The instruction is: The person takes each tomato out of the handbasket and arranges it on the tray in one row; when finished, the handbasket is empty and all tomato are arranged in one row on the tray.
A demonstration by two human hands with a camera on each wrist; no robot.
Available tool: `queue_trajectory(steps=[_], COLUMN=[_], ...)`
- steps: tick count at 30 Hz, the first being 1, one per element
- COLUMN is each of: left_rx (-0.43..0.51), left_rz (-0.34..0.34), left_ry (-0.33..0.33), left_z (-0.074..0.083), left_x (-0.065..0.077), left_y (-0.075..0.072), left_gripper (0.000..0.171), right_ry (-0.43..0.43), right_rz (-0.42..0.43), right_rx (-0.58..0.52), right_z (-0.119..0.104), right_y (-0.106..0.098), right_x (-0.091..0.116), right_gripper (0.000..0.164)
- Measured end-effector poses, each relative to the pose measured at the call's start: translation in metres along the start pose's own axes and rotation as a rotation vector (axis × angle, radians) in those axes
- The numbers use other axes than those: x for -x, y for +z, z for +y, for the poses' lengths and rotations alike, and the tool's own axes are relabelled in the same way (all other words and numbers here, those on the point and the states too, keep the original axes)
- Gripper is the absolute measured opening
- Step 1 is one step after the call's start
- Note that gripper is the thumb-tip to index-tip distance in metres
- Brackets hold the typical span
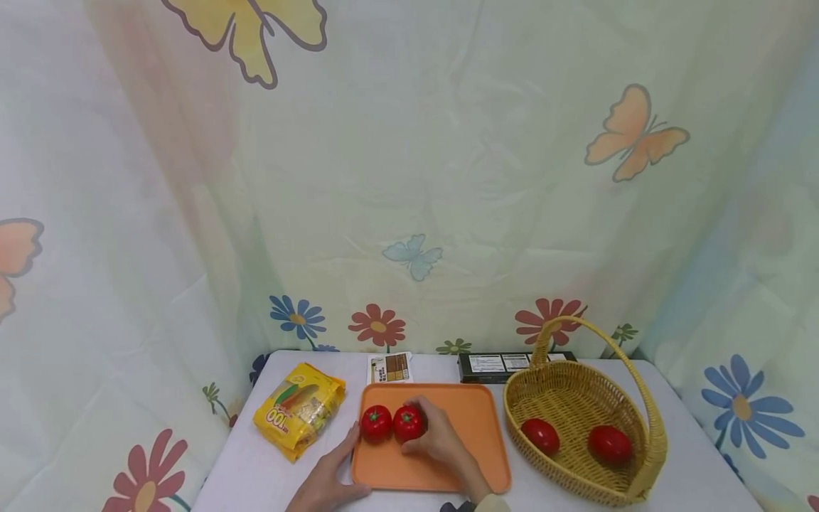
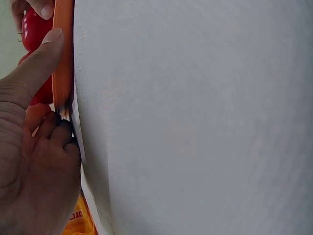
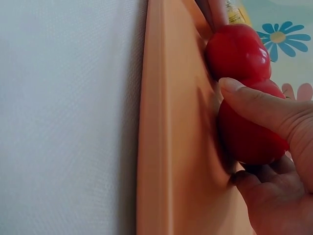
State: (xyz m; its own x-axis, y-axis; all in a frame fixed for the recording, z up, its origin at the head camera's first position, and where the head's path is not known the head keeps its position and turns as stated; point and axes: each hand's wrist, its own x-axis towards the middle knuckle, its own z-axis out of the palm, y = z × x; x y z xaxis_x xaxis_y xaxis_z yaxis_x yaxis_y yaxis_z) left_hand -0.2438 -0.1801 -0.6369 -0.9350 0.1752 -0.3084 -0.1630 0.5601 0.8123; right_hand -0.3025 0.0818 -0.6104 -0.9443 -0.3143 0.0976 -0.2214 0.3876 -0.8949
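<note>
Two red tomatoes with green stems stand side by side on the left part of an orange tray [image 1: 470,416]. My right hand [image 1: 440,439] grips the right-hand tomato [image 1: 408,425] between thumb and fingers, and in the right wrist view that tomato [image 3: 249,132] touches its neighbour. The left-hand tomato [image 1: 376,424] sits close to the tray's left rim. At the tray's near left corner, my left hand [image 1: 329,475] holds the edge, its thumb on the front rim and its fingers along the left side. Some of those fingertips are hidden in the left wrist view.
A wicker basket [image 1: 512,419] with a tall handle stands right of the tray, holding two red oval items [image 1: 540,435]. A yellow snack bag [image 1: 301,410] lies to the left. Behind the tray are a printed card [image 1: 390,368] and a dark box [image 1: 486,366], near the curtain.
</note>
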Motion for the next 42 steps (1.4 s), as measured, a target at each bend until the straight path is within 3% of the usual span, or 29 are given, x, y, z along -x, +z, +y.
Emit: queue_trajectory(steps=[8,20,29,37,42], left_rx=[0.007,0.009,0.018,0.009,0.001], left_rz=[-0.004,0.010,0.007,0.005,0.008], left_ry=[-0.003,-0.016,-0.023,-0.011,0.000], left_z=[0.002,0.003,0.001,0.006,0.004], left_x=[0.001,0.000,0.000,0.006,0.003], left_y=[-0.001,0.001,0.000,0.001,0.002], left_gripper=[0.121,0.120,0.122,0.120,0.121], right_ry=[0.032,0.116,0.105,0.063,0.031], right_rz=[-0.008,-0.024,-0.030,-0.056,-0.126], right_rx=[0.005,-0.002,-0.031,-0.063,-0.058], right_z=[-0.004,-0.007,-0.008,-0.027,-0.051], right_y=[0.000,-0.001,-0.004,-0.027,-0.051], right_x=[0.001,0.000,0.002,0.008,0.014], right_gripper=[0.071,0.082,0.085,0.084,0.078])
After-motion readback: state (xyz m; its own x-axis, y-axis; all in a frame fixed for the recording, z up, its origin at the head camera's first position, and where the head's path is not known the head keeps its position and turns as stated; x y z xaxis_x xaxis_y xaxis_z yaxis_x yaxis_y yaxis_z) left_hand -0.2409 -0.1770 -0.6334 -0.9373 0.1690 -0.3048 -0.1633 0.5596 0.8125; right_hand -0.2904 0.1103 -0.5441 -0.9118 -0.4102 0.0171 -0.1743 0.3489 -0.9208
